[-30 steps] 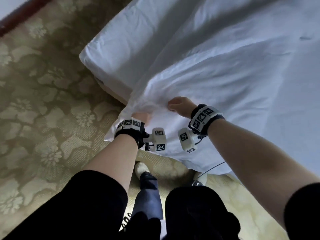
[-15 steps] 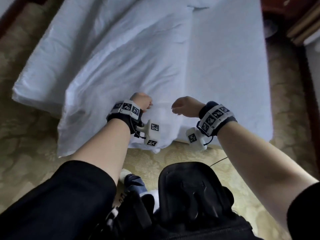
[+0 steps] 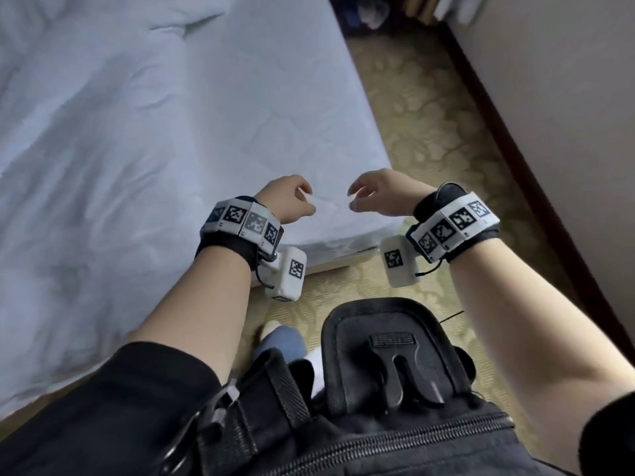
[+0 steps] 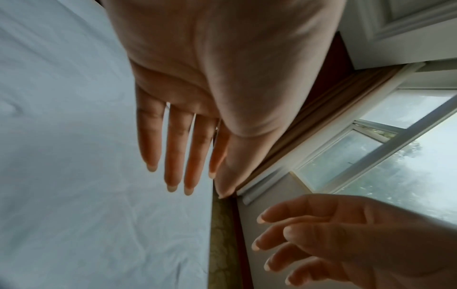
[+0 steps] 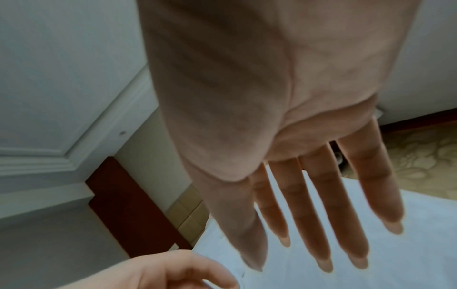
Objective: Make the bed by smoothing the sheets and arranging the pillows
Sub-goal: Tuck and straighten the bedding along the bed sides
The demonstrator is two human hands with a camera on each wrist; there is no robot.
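Both hands [image 3: 330,201] now off the sheet [image 3: 137,149].

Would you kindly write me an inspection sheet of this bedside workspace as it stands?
Surface: bed covered in white, its corner near the hands.
Job's things: sheet wrinkled on the left, smoother toward the right edge; pillows not in view.
Clutter: blurred items on the floor by the far wall, unclear.
Grippers: left hand and right hand above the bed corner, fingers straight, holding nothing.
Cables: thin dark cable on the carpet.
Surroundings: wall with dark skirting; window.
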